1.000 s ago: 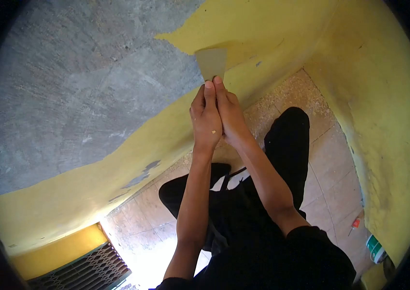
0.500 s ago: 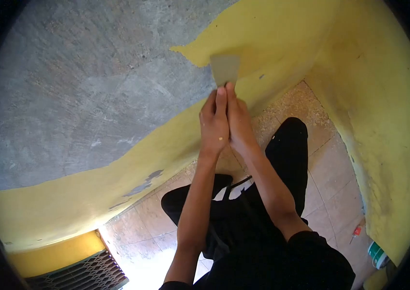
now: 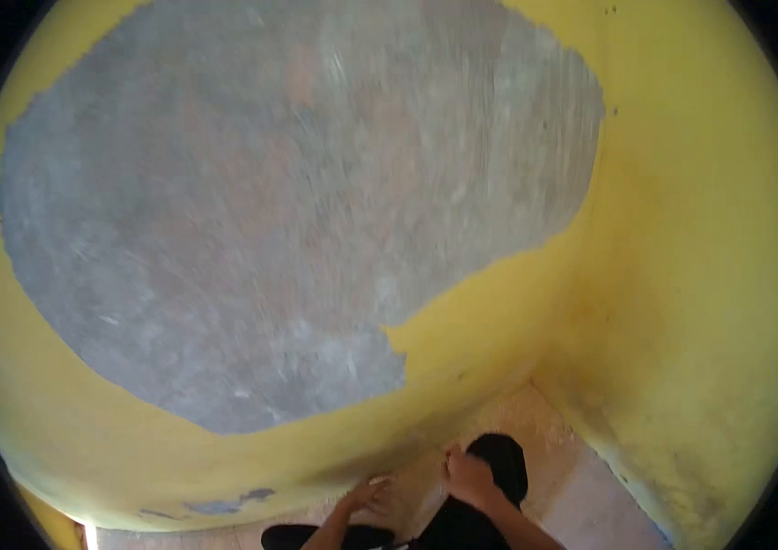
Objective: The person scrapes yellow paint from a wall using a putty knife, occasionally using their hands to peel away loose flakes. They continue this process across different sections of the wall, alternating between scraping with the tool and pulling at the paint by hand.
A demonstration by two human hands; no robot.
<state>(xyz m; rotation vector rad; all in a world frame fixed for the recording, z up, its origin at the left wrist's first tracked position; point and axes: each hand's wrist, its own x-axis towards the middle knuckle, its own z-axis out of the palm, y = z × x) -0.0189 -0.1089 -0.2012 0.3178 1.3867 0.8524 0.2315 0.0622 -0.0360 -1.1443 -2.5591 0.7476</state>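
My left hand (image 3: 366, 496) is low in the view, over my dark-clothed leg, with its fingers loosely apart. A small pale spot shows at its fingertips, too blurred to name. To the right, my right hand (image 3: 469, 477) is closed beside my other knee; what it holds, if anything, is hidden. The two hands are apart, and neither touches the wall. In front of me is a yellow wall (image 3: 490, 321) with a large bare grey patch (image 3: 270, 202), its paint edge jagged. The scraper seen earlier cannot be made out now.
A second yellow wall (image 3: 700, 275) meets the first at a corner on the right, with dark stains low down. Below lies the tiled floor (image 3: 581, 495), with debris near the corner. A smaller grey chip (image 3: 224, 503) marks the wall near its base.
My view has tilted up, showing more of the bare patch. Both hands were together on a scraper against the wall; now they are separated and lower, away from the wall.
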